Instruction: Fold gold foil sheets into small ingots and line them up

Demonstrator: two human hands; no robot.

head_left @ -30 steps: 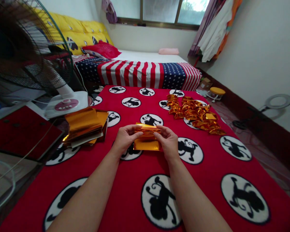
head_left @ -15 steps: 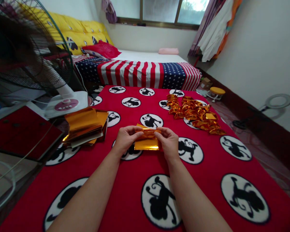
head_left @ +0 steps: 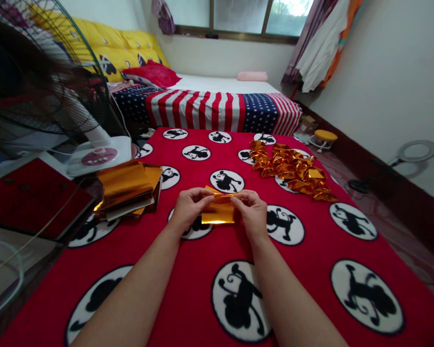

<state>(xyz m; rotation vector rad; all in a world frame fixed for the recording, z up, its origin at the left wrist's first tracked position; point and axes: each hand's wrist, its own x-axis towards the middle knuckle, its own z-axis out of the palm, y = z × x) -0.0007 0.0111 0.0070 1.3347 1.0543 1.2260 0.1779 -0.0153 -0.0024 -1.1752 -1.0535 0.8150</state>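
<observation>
A sheet of shiny gold paper (head_left: 220,214) is held between both hands over the middle of the red cloth (head_left: 198,299). My left hand (head_left: 188,208) pinches its left side, thumb and fingers near the top edge. On the right side my right hand (head_left: 252,210) grips it the same way. A crease runs between the two thumbs, and the lower flap hangs toward me. To the left lies a stack of gold paper (head_left: 125,188). Several folded gold pieces (head_left: 289,168) sit in rows at the back right of the cloth.
A fan (head_left: 97,149) stands at the left beside a dark red box (head_left: 32,193). Behind the cloth is a bed (head_left: 210,108) with a striped, starred cover. A yellow stool (head_left: 323,137) and a ring-shaped stand (head_left: 415,152) are on the floor at the right.
The gold sheet's lower flap has shifted slightly and its crease looks tighter between the thumbs. Both hands stay almost in the same place.
</observation>
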